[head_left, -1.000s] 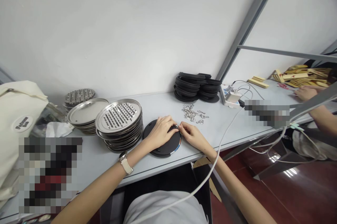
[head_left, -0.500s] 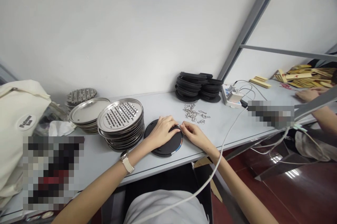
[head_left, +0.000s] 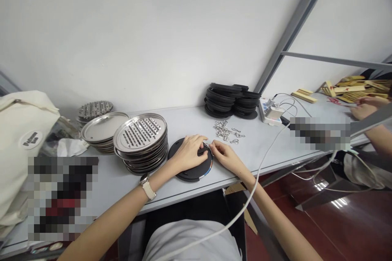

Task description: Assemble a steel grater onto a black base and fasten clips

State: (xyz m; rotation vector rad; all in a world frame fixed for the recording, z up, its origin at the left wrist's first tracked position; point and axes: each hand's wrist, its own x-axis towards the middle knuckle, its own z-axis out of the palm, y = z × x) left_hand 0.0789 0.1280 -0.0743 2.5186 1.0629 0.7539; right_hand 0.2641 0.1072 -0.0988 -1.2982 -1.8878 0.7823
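A round black case (head_left: 196, 173) with a multicoloured strip along its right rim lies near the table's front edge. Across its top rests my left hand (head_left: 188, 152), thumb and fingers closed on the case near its far right rim. My right hand (head_left: 222, 152) pinches a small metal clip (head_left: 207, 145) at that rim, partly hidden by my fingertips. Just beyond the hands is a loose pile of silvery metal clips (head_left: 225, 130). Left of the case stands a tall stack of round metal graters (head_left: 142, 134).
Round metal plates (head_left: 105, 126) and another grater stack (head_left: 94, 109) stand at the left, beside a cream bag (head_left: 29, 130). Black round cases (head_left: 220, 99) are piled against the wall. A power strip (head_left: 271, 114) and white cable (head_left: 260, 163) lie right. A co-worker's hands (head_left: 364, 108) are near yellow pieces.
My left thumb and fingers have parted slightly at the rim, showing more of the black case between them. My right hand stays pinched at the same spot. The view has shifted slightly.
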